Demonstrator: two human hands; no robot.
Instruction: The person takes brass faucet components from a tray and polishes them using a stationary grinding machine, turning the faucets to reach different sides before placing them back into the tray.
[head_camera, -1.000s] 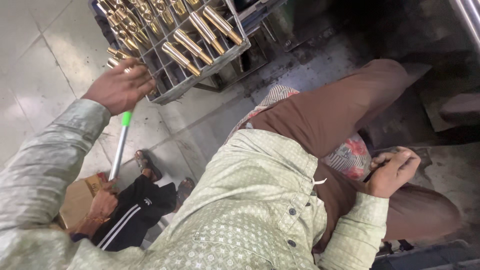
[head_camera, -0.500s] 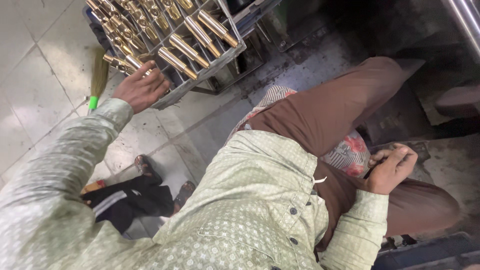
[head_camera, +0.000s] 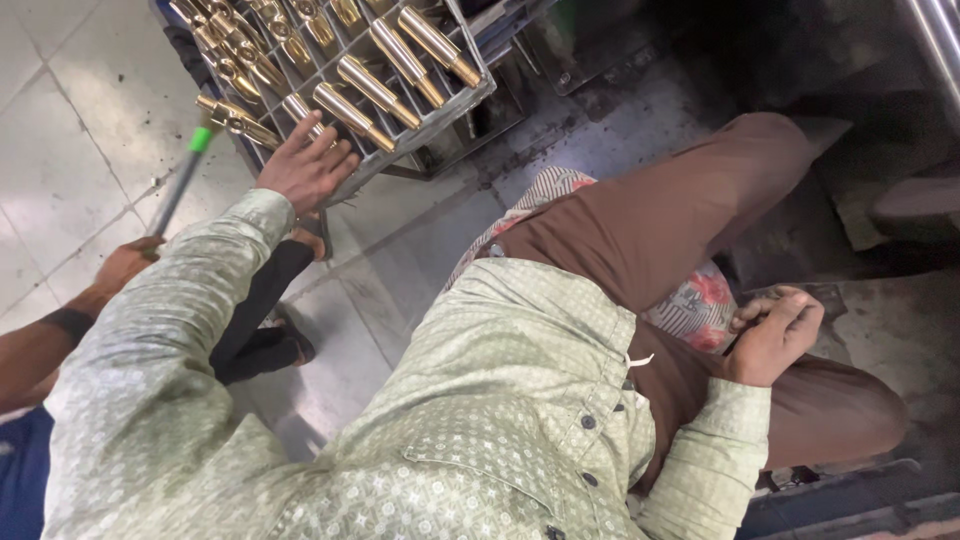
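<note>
Two hands belong to the person wearing the camera, and they are well apart. Nearest, the right hand (head_camera: 775, 330) rests on the brown-trousered thigh (head_camera: 660, 220), fingers curled loosely inward; whether anything lies inside that grip cannot be told. Just beside it a patterned red and white cloth (head_camera: 700, 305) shows from under the leg. To its right a dark, grimy ledge (head_camera: 880, 320) closes that side, so the open room lies to the left, over the pale tiled floor (head_camera: 90, 130).

Across the body, the left arm in its green patterned sleeve (head_camera: 190, 320) stretches forward and up. The left hand (head_camera: 305, 168) is at full reach, palm down, fingers spread open and holding nothing; the fingertips touch the near edge of a grey compartmented tray (head_camera: 425, 125). Brass cylindrical fittings (head_camera: 352, 112) lie slanted in the tray's cells, some of them just beyond the fingertips.

Left of the sleeve, another person's hand (head_camera: 125, 265) grips a grey rod with a green tip (head_camera: 185, 180), which slants up toward the tray's left corner. That person's dark trouser leg and sandal (head_camera: 265, 340) occupy the floor below the outstretched arm.
</note>
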